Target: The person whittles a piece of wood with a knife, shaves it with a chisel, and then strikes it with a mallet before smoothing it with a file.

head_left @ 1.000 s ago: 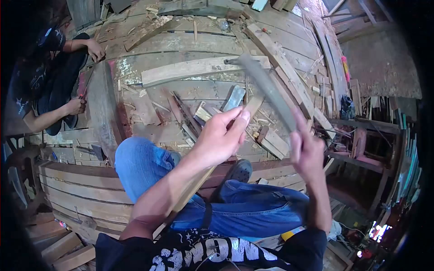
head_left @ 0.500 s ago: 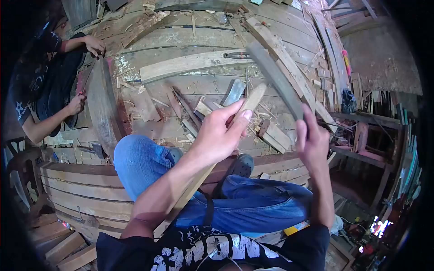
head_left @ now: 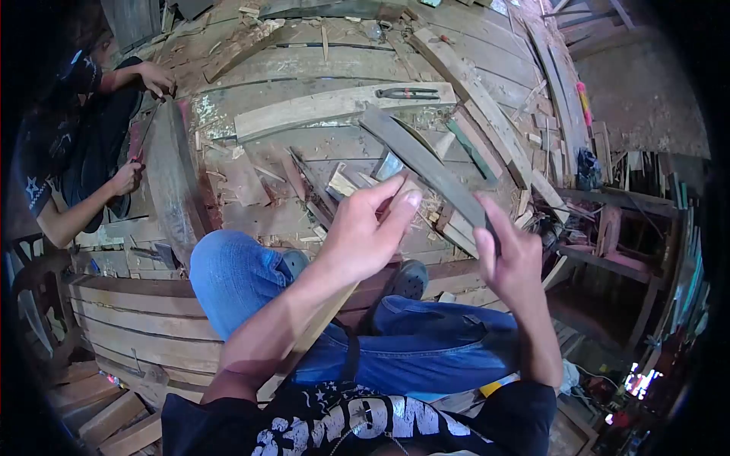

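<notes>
My left hand (head_left: 371,232) is closed around a pale wooden stick (head_left: 323,318), which slants from my fingers down along my forearm toward my lap. The stick's upper end is mostly behind the blade. In my right hand (head_left: 513,254) is a long, flat grey machete-like blade (head_left: 426,163), its handle hidden by my fingers. It points up and left, crossing just beyond the stick's end in this view. Wood shavings and offcuts lie on the floor under both hands.
Pincers (head_left: 408,93) rest on a curved board (head_left: 304,112) ahead. Long beams (head_left: 475,95) lie to the right, near a wooden frame (head_left: 608,235). At left, another person's hands (head_left: 125,178) work at an upright plank (head_left: 167,167). A slatted bench (head_left: 144,311) runs beside my knee.
The blade has swung left and down, from beyond the stick's tip to across it. My right hand has shifted slightly left and down; my left hand still grips the stick.
</notes>
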Action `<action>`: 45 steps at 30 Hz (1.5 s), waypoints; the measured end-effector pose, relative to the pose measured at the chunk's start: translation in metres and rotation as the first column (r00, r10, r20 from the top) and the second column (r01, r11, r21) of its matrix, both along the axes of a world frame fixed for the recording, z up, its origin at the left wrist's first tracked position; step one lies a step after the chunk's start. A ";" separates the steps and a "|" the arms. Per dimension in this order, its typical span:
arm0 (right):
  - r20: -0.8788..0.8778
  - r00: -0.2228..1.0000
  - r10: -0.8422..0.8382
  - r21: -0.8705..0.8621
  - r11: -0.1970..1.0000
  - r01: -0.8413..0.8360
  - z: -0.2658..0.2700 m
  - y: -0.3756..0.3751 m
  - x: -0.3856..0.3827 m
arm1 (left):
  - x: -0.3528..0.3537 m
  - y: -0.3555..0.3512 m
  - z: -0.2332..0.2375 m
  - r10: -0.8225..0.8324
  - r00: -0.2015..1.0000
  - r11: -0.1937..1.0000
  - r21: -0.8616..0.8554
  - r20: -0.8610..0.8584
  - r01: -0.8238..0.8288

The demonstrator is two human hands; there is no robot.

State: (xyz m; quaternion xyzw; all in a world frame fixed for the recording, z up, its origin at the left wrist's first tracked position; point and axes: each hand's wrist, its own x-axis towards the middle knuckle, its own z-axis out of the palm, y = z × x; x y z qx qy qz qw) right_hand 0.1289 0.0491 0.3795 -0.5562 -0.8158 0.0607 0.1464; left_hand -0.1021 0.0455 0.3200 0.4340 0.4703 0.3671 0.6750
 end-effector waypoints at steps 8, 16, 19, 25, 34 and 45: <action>-0.064 0.957 -0.282 -0.081 0.957 0.277 0.004 0.002 0.008 | 0.006 -0.006 0.000 0.020 0.998 1.000 -0.003 0.055 -0.020; -0.641 0.673 -0.369 -0.632 0.752 -0.190 0.001 -0.007 0.016 | -0.002 0.002 0.011 0.003 0.996 0.996 -0.084 0.090 0.005; -0.608 0.661 -0.440 -0.701 0.689 -0.186 -0.002 -0.012 0.008 | -0.005 0.001 0.016 -0.018 0.995 0.996 -0.085 0.103 0.027; -0.592 0.655 -0.469 -0.714 0.682 -0.158 0.001 -0.007 0.005 | -0.006 0.000 0.009 -0.045 0.995 0.997 -0.060 0.094 0.051; -0.226 0.967 -0.116 -0.335 0.942 0.035 0.003 -0.004 -0.020 | -0.002 -0.002 0.006 -0.026 0.978 0.991 0.120 -0.206 0.052; 0.014 0.999 -0.050 -0.114 0.992 0.051 -0.002 -0.006 -0.017 | 0.000 -0.002 0.003 -0.020 0.968 0.985 0.161 -0.250 0.062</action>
